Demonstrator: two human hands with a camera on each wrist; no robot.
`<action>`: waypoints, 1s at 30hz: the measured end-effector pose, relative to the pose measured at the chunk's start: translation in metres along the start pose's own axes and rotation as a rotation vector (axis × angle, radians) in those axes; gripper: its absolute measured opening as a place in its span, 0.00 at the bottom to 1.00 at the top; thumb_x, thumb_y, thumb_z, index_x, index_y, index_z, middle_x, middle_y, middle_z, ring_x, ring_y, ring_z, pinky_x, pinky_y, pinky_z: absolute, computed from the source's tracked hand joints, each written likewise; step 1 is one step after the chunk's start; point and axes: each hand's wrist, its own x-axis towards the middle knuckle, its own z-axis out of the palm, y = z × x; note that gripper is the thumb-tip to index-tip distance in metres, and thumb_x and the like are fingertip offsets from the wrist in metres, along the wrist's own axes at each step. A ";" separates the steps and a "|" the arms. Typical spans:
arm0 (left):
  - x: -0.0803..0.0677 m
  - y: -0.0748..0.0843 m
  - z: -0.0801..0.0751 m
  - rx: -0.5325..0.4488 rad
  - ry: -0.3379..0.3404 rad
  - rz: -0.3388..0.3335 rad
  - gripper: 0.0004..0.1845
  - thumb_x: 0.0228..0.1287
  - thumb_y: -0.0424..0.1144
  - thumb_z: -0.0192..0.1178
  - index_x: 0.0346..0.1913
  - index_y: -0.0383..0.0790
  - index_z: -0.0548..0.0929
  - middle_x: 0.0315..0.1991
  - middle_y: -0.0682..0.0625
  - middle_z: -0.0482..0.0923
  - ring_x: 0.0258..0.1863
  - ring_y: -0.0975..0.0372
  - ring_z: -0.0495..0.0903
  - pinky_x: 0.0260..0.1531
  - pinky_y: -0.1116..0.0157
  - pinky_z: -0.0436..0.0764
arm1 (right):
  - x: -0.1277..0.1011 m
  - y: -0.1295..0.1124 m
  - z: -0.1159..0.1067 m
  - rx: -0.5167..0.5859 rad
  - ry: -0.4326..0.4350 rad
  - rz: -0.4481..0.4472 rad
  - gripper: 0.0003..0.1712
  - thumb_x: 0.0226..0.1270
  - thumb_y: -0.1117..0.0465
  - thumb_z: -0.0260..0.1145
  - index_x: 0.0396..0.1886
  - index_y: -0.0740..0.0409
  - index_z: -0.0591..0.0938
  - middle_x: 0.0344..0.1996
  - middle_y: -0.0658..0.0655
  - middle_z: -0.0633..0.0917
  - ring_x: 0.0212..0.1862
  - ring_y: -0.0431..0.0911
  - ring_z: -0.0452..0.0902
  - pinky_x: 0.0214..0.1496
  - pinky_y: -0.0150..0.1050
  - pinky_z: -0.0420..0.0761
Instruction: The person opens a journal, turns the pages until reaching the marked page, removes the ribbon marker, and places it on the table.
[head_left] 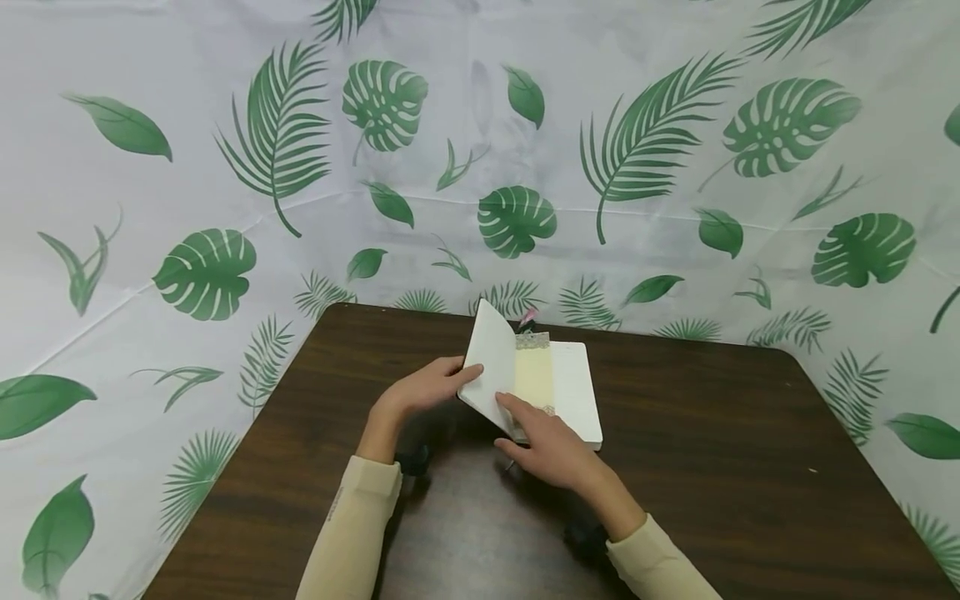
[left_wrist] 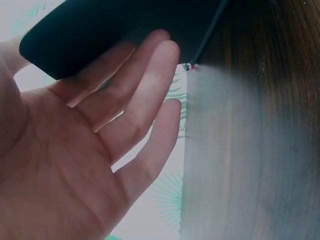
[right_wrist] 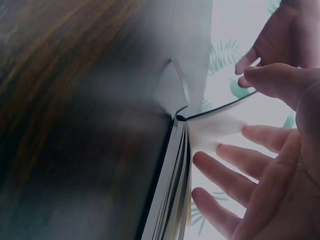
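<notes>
A white-paged notebook (head_left: 573, 387) lies on the dark wooden table (head_left: 712, 433), its front cover (head_left: 491, 367) raised almost upright. My left hand (head_left: 423, 390) touches the cover's outer face with straight fingers; the left wrist view shows that hand (left_wrist: 100, 140) flat against the black cover (left_wrist: 100, 30). My right hand (head_left: 551, 450) is at the cover's near edge, index finger on the white inner face, thumb behind it. In the right wrist view the right hand (right_wrist: 270, 175) has the thin cover between thumb and fingers beside the page block (right_wrist: 172, 190). A cream strip (head_left: 534, 375) lies on the exposed page.
Leaf-printed white cloth (head_left: 225, 208) hangs behind and to both sides of the table. Bare wood (head_left: 750, 500) stretches to the right of and in front of the notebook. Both forearms wear beige sleeves (head_left: 352, 533).
</notes>
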 end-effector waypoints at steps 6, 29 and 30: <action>0.001 -0.005 0.000 0.004 -0.036 0.050 0.23 0.89 0.46 0.45 0.71 0.35 0.78 0.54 0.43 0.86 0.50 0.58 0.83 0.64 0.49 0.79 | 0.000 0.003 -0.004 -0.026 0.013 -0.034 0.41 0.78 0.49 0.70 0.84 0.51 0.67 0.78 0.60 0.75 0.75 0.59 0.75 0.73 0.63 0.75; 0.002 -0.003 -0.003 0.033 -0.054 0.050 0.23 0.89 0.44 0.43 0.73 0.33 0.75 0.52 0.42 0.84 0.49 0.58 0.81 0.62 0.52 0.79 | 0.012 0.052 -0.019 0.451 0.213 0.372 0.41 0.79 0.56 0.67 0.83 0.61 0.63 0.76 0.74 0.70 0.64 0.66 0.82 0.54 0.54 0.89; 0.002 -0.003 -0.003 0.031 -0.055 0.049 0.23 0.89 0.44 0.43 0.73 0.33 0.75 0.52 0.42 0.84 0.49 0.58 0.81 0.62 0.52 0.79 | 0.013 0.052 -0.019 0.494 0.209 0.378 0.41 0.79 0.57 0.68 0.83 0.61 0.62 0.76 0.74 0.70 0.64 0.66 0.81 0.53 0.53 0.90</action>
